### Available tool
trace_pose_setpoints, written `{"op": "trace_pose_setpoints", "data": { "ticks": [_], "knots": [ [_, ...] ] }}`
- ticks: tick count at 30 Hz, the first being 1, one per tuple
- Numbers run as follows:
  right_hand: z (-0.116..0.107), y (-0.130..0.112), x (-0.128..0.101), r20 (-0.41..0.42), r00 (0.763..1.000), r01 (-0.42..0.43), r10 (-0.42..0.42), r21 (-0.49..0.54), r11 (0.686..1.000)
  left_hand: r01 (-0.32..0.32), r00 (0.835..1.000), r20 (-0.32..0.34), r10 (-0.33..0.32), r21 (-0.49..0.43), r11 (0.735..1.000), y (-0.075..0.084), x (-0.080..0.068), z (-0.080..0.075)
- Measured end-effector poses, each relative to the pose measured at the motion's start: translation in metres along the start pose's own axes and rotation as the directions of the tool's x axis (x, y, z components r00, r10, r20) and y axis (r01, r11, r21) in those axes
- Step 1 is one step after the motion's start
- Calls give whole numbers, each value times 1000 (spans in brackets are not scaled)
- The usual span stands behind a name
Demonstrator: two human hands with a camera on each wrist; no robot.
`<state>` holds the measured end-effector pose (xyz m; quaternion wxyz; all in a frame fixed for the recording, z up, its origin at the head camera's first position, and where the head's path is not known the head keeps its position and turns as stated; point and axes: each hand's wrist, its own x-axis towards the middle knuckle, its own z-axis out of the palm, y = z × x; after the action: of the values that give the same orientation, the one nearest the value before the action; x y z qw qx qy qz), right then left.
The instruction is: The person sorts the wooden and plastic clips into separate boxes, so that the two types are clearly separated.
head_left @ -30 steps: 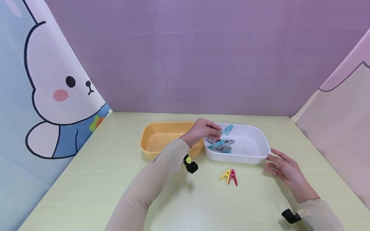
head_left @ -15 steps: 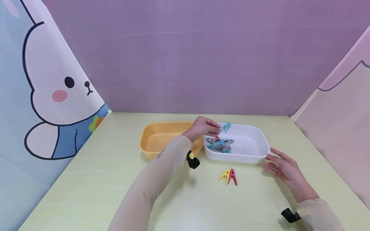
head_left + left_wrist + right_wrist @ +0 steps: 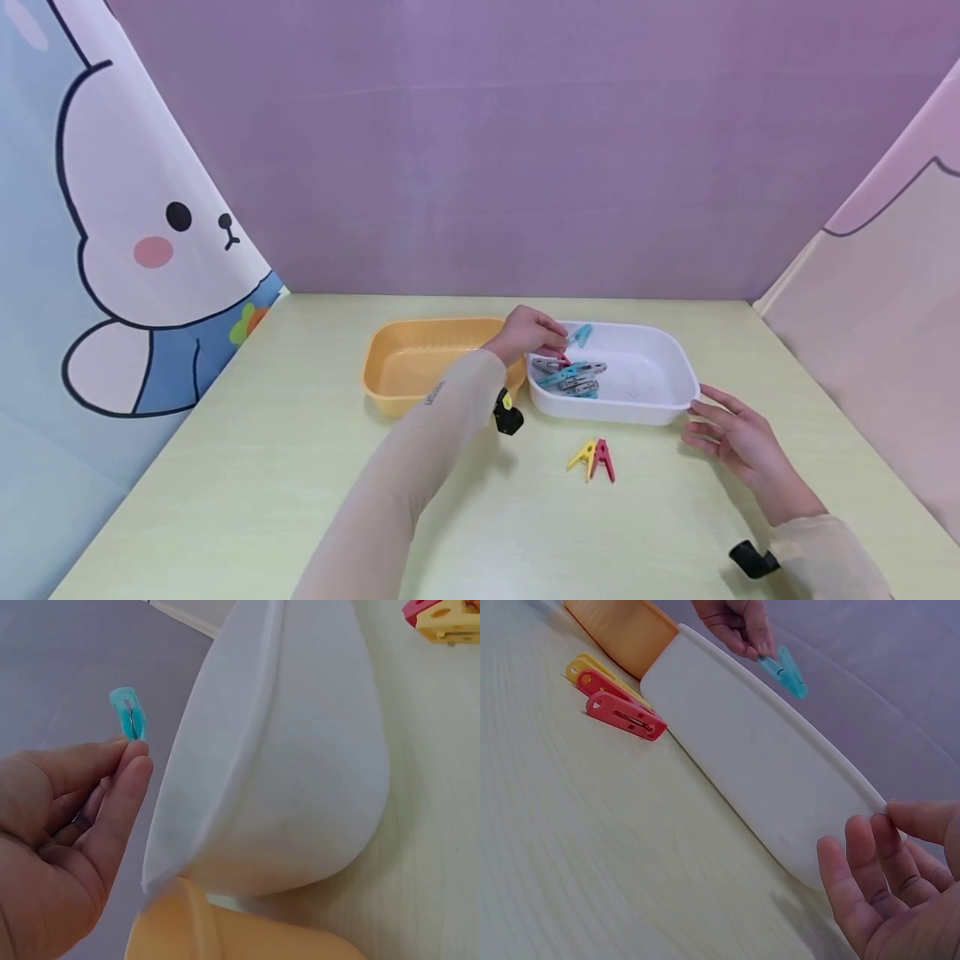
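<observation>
My left hand (image 3: 528,331) pinches a light-blue clothespin (image 3: 580,335) between thumb and fingertips. It is over the left end of a white plastic basin (image 3: 652,410); in the left wrist view the clothespin (image 3: 130,712) points away from the fingers. Several grey, blue and red clothespins (image 3: 573,379) lie in the basin's left part. At its right front corner my right hand (image 3: 742,442) holds the rim, thumb at the edge and fingers bent by the outer wall, as the right wrist view shows. Yellow (image 3: 583,457) and red clothespins (image 3: 603,461) sit on the table before the basin.
A yellow-orange basin (image 3: 397,404) adjoins the white one on the left, partly hidden by my left arm. Both stand on a pale wooden table (image 3: 247,467). A purple cloth (image 3: 480,150) hangs behind, with printed cloths at both sides.
My left hand, with the light-blue clothespin in its fingers, has shifted slightly left. The right hand stays at the corner of the white basin.
</observation>
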<state>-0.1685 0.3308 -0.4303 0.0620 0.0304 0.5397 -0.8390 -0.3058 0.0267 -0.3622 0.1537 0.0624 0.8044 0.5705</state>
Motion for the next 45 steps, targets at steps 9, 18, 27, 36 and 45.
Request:
{"op": "trace_pose_setpoints", "data": {
  "ticks": [9, 18, 27, 36, 45],
  "knots": [
    [0, 1, 1, -7, 1000, -1, 1, -8, 1000, 34, 999, -36, -32, 54, 998, -7, 5, 5],
    [-1, -1, 1, -5, 1000, -10, 10, 1, 1000, 59, 997, -57, -54, 89, 994, -13, 12, 9],
    [1, -1, 0, 5, 1000, 1, -2, 23, 1000, 60, 997, -58, -55, 81, 995, -14, 12, 9],
    [2, 0, -1, 6, 1000, 4, -4, 26, 1000, 59, 997, -52, -55, 83, 995, -15, 11, 9],
    [3, 0, -1, -13, 1000, 0, 1, 23, 1000, 51, 998, -48, -47, 85, 995, -16, 9, 7]
  ]
}}
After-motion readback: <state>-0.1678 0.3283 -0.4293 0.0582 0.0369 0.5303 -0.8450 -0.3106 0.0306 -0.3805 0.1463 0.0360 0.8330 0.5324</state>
